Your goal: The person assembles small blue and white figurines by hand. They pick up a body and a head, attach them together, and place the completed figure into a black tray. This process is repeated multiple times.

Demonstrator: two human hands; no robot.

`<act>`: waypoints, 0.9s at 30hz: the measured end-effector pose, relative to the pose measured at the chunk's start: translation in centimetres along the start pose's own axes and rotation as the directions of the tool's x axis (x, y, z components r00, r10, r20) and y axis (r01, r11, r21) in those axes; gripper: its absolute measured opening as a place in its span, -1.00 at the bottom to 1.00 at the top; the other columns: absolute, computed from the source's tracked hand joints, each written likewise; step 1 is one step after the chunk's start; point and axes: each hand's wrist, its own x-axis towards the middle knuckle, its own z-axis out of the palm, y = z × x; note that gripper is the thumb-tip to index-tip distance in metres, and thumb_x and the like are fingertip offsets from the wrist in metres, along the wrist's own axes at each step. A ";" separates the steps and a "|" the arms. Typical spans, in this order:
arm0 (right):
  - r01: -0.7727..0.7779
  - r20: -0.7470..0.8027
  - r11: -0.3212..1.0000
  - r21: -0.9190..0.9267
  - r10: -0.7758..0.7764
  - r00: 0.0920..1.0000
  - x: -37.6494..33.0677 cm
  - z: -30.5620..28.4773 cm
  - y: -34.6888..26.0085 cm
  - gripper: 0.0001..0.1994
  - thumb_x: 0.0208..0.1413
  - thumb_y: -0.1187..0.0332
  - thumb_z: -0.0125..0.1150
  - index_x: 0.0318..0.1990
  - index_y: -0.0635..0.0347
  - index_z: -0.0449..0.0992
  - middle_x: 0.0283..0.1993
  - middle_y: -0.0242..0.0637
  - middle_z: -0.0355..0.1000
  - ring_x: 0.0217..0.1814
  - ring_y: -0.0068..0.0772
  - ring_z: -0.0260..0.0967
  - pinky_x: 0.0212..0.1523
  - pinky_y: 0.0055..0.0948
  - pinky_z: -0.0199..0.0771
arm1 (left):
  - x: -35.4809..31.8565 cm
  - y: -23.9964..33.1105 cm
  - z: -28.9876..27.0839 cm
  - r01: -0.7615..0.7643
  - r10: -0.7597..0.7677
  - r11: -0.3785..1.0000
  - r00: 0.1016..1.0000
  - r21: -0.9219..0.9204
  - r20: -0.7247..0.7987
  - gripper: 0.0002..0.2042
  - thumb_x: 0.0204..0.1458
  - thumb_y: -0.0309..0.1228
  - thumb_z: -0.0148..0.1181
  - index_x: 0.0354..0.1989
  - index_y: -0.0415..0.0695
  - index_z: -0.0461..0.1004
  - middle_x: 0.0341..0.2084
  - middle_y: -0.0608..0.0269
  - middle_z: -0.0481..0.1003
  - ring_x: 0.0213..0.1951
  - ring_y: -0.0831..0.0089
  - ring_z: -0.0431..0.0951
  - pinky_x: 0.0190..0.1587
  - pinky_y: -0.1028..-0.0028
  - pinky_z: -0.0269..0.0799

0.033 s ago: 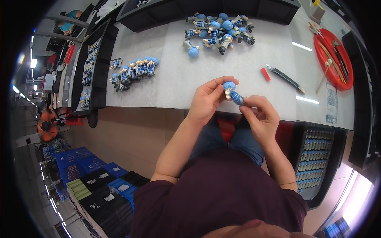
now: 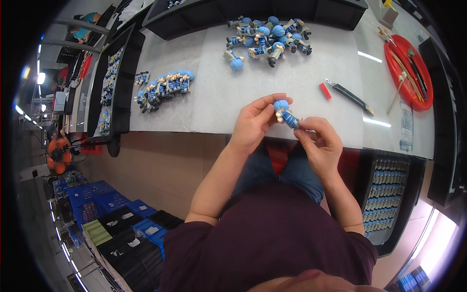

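Note:
Between my two hands, over the near edge of the table, is a small doll figurine [image 2: 287, 114] with a round blue head and a blue striped body. The fingers of my left hand [image 2: 254, 121] are closed on its head end. My right hand [image 2: 321, 143] pinches its lower end between thumb and fingers. Farther off lies a loose heap of similar figurines [image 2: 267, 39]. To the left, more of them stand and lean in a tight group [image 2: 165, 87]. A utility knife [image 2: 351, 97] and a small red block [image 2: 325, 91] lie right of my hands.
A red oval tray [image 2: 424, 95] with brushes is at the far right. Black trays border the table at the back [image 2: 194, 22] and left [image 2: 121, 87]. Below right, another black tray [image 2: 362, 194] holds rows of figurines. Blue and black crates [image 2: 121, 233] are stacked lower left.

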 end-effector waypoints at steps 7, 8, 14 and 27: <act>0.232 0.023 0.890 -0.393 -0.242 0.970 0.0 -1.1 0.2 -0.78 -0.15 0.74 0.13 -0.38 0.22 0.53 -0.26 -0.25 0.33 -0.30 -0.48 0.40 -0.37 -0.59 0.43 | 0.0 -0.2 0.4 -0.108 0.110 0.994 0.991 -0.026 0.078 -0.77 0.08 -0.58 -0.09 -0.08 -0.25 0.35 0.00 -0.08 0.31 0.02 0.16 0.37 0.07 0.28 0.30; 0.244 0.020 0.886 -0.395 -0.258 0.966 -0.1 -1.3 0.5 -0.78 -0.16 0.75 0.12 -0.38 0.22 0.53 -0.26 -0.26 0.32 -0.31 -0.49 0.39 -0.37 -0.59 0.43 | 0.0 -0.3 0.4 -0.122 0.124 0.992 0.988 -0.027 0.096 -0.78 0.07 -0.60 -0.08 -0.10 -0.25 0.36 0.01 -0.09 0.30 0.03 0.14 0.36 0.08 0.26 0.29; 0.298 0.036 0.858 -0.420 -0.312 0.949 -0.3 -1.8 1.0 -0.78 -0.15 0.74 0.12 -0.35 0.23 0.51 -0.22 -0.25 0.31 -0.31 -0.51 0.39 -0.37 -0.61 0.42 | -0.1 0.2 1.6 -0.111 0.113 0.993 0.993 -0.046 0.044 -0.83 0.07 -0.59 -0.06 -0.18 -0.27 0.40 -0.04 -0.07 0.34 0.01 0.18 0.39 0.03 0.29 0.35; -0.265 0.009 0.909 0.321 0.277 0.961 -0.8 -1.1 0.0 -0.74 0.00 0.55 0.16 -0.12 0.36 0.36 -0.24 -0.21 0.38 -0.30 -0.56 0.36 -0.34 -0.60 0.45 | -0.5 0.2 1.3 0.189 -0.165 0.966 0.976 0.176 -0.145 -0.70 0.14 -0.36 -0.04 -0.05 -0.30 0.37 -0.25 0.14 0.48 -0.31 0.49 0.51 -0.28 0.53 0.50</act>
